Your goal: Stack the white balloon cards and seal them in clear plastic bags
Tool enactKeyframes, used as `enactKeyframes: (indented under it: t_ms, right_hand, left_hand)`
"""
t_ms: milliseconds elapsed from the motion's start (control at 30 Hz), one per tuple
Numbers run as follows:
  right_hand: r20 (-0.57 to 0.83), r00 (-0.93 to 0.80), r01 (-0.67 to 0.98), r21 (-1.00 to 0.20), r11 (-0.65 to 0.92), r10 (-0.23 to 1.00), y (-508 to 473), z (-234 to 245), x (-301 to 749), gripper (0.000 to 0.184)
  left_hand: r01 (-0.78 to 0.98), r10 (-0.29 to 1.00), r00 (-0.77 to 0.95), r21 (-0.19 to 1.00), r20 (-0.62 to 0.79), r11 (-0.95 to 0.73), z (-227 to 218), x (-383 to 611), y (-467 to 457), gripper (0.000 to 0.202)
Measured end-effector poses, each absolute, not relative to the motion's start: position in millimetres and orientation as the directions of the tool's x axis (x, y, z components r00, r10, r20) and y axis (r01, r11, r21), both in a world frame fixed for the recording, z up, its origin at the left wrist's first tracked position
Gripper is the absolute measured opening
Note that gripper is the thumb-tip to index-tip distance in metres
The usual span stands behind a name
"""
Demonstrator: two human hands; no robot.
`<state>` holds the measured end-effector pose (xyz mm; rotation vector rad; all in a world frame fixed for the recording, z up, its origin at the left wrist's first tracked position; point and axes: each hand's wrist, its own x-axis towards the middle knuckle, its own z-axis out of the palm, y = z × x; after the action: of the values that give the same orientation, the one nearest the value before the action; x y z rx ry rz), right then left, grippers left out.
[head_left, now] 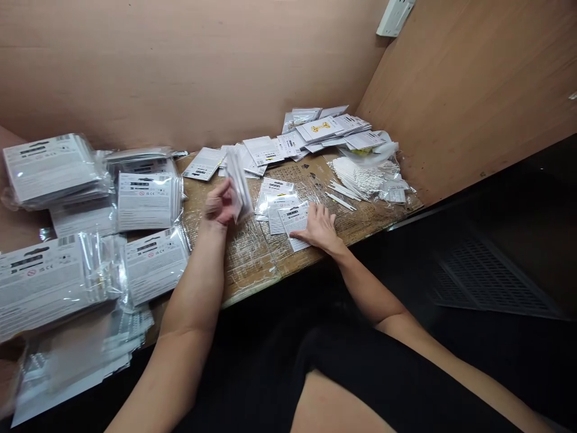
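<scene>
My left hand (pixel 220 203) is closed around a small stack of printed cards (pixel 240 183), held on edge and slightly blurred. To its right, several overlapping white printed cards (pixel 276 207) lie on the cardboard-covered table. My right hand (pixel 321 227) is on the nearest of these, a printed card (pixel 293 218), gripping its right side with the thumb across the lower part. Beyond that hand lie thin white sticks (pixel 340 202) and a heap of white patterned pieces (pixel 360 175).
Bagged card packs (pixel 51 168) are piled on the left, with clear plastic bags (pixel 76 361) at the near left edge. More cards (pixel 320 127) are heaped along the back wall. A wooden side panel (pixel 473 90) rises on the right. The cardboard (pixel 252 252) is wrapped in clear film.
</scene>
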<state>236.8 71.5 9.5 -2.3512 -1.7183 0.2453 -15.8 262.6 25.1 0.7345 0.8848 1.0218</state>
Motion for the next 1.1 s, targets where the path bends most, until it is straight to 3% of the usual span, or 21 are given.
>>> enactKeyframes:
  t_ms: [100, 200, 300, 400, 500, 633, 767, 867, 967, 1033, 1100]
  right_hand:
    - [0.024, 0.377, 0.868, -0.359, -0.344, 0.926, 79, 0, 243, 0.124]
    - [0.053, 0.461, 0.784, -0.492, -0.378, 0.886, 97, -4, 246, 0.107]
    - [0.016, 0.505, 0.698, -0.596, -0.397, 0.863, 124, -1, 243, 0.1]
    - [-0.033, 0.477, 0.566, -0.753, -0.335, 0.878, 145, 7, 237, 0.08]
    - [0.096, 0.374, 0.414, -0.907, -0.073, 0.923, 144, 13, 233, 0.054]
    - [0.18, 0.268, 0.358, -0.931, 0.075, 0.947, 108, 14, 249, 0.072]
    - [0.195, 0.153, 0.374, -0.919, 0.126, 0.969, 66, 8, 272, 0.105]
    - [0.124, 0.137, 0.33, -0.941, 0.073, 0.983, 49, -2, 278, 0.092]
    - [0.082, 0.281, 0.182, -0.983, 0.031, 0.956, 44, -6, 296, 0.078]
    - [0.0, 0.299, 0.138, -0.989, -0.043, 0.954, 42, -1, 322, 0.077]
    - [-0.15, 0.236, 0.282, -0.935, -0.216, 0.96, 40, 10, 351, 0.069]
  left_hand:
    - [-0.19, 0.798, 0.471, 0.84, -0.376, 0.508, 24, -5, 246, 0.023]
    - [-0.058, 0.76, 0.478, 0.848, -0.44, 0.527, 21, 8, 237, 0.019]
    - [-0.088, 0.771, 0.468, 0.845, -0.432, 0.527, 19, 12, 234, 0.017]
    - [-0.136, 0.773, 0.523, 0.859, -0.36, 0.493, 19, 14, 233, 0.028]
    - [-0.27, 0.827, 0.553, 0.918, -0.1, 0.292, 21, 25, 221, 0.05]
    - [-0.295, 0.914, 0.338, 0.948, 0.223, -0.122, 18, 51, 190, 0.06]
    - [-0.213, 0.811, 0.476, 0.939, 0.341, -0.27, 0, 67, 162, 0.085]
    - [-0.124, 0.725, 0.621, 0.95, 0.298, -0.285, -14, 76, 150, 0.076]
    - [-0.056, 0.693, 0.65, 0.929, 0.312, -0.366, -16, 80, 149, 0.07]
    - [0.015, 0.744, 0.558, 0.891, 0.369, -0.453, -12, 77, 160, 0.064]
    - [0.183, 0.83, 0.398, 0.853, 0.391, -0.489, -8, 70, 177, 0.05]
